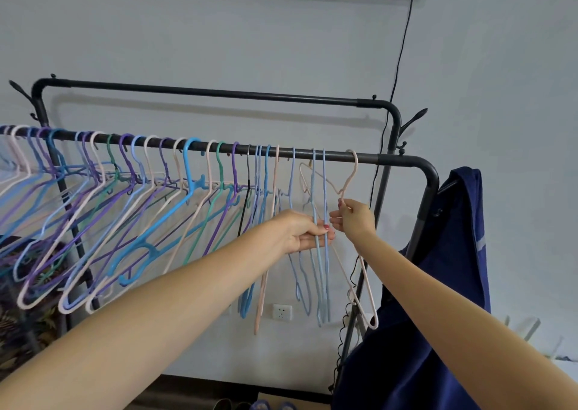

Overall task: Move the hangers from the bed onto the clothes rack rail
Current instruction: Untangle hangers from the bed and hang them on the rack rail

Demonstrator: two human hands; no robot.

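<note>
Right hand [355, 219] pinches thin pink hanger [350, 178], hooked on rail [369, 158].

My arms and hands, bare

No sleeves, watch or rings on either forearm. Left hand [301, 229]: thumbnail painted dark red-pink. Right hand [355, 220]: nails out of sight from here.

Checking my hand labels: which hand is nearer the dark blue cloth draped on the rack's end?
The right hand. It pinches a pink hanger just left of the dark blue cloth; the left hand holds pale blue hangers farther left.
</note>
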